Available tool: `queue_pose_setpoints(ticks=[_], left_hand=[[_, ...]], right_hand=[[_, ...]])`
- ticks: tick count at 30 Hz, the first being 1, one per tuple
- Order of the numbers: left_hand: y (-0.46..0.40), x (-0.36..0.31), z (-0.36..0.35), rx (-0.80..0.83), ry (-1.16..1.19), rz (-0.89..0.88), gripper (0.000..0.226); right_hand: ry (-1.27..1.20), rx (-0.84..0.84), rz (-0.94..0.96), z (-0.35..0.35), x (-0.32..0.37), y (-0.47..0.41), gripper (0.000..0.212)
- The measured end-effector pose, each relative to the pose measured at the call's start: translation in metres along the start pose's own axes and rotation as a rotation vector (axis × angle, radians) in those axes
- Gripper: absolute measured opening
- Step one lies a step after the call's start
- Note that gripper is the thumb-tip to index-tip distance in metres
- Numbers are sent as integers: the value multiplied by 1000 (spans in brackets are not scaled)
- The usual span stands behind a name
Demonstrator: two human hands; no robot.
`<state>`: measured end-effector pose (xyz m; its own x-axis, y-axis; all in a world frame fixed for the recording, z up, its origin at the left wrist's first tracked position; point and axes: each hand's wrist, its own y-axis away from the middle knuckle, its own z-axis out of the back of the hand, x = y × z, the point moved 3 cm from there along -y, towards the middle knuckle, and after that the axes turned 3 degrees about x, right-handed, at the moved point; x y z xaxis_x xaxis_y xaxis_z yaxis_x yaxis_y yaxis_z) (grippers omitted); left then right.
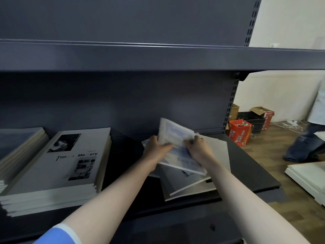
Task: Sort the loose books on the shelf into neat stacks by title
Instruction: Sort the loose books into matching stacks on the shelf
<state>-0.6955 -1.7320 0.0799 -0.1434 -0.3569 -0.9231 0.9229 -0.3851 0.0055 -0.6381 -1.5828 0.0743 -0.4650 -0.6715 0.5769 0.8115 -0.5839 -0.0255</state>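
A pale blue book [177, 136] is tilted up over a loose pile of books [191, 184] on the dark shelf [255, 175]. My left hand [155, 148] grips its left edge. My right hand [197, 147] grips its right side. Blurred lettering shows on the blue cover below my hands. To the left stands a neat stack of white books [58, 173] with black photos and the words "Time Memory". A further stack with dark blue covers [17, 148] sits at the far left.
An upper shelf [158, 57] overhangs the work area. Beyond the shelf's right end are red cartons [240, 132], black crates [253, 120], a person walking [309, 134] and white boards [309, 180] on the wooden floor.
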Motion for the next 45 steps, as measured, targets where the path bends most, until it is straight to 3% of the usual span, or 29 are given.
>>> queue_pose_setpoints(ticks=[5, 10, 16, 23, 28, 31, 36, 40, 45], left_hand=[[8, -2, 33, -97, 27, -75, 28], [15, 1, 81, -136, 43, -109, 29], [27, 13, 162, -139, -62, -117, 40], [45, 45, 294, -269, -224, -115, 43], [55, 78, 369, -253, -261, -99, 28], [56, 95, 405, -222, -286, -84, 32], [58, 116, 440, -214, -366, -113, 23], [57, 130, 456, -225, -397, -67, 36], [59, 139, 466, -251, -468, -13, 29]], right_hand=[[-198, -2, 37, -5, 26, -10, 50], [-323, -5, 93, -17, 71, 4, 38], [-350, -10, 120, -52, 140, 28, 58], [-290, 14, 150, -114, 255, 64, 62], [-301, 34, 189, -162, 319, 87, 61], [-296, 56, 188, -186, 347, 96, 63], [-245, 84, 150, -211, 377, 107, 61], [-191, 110, 124, -222, 392, 111, 59], [-128, 176, 131, -244, 401, 111, 63]])
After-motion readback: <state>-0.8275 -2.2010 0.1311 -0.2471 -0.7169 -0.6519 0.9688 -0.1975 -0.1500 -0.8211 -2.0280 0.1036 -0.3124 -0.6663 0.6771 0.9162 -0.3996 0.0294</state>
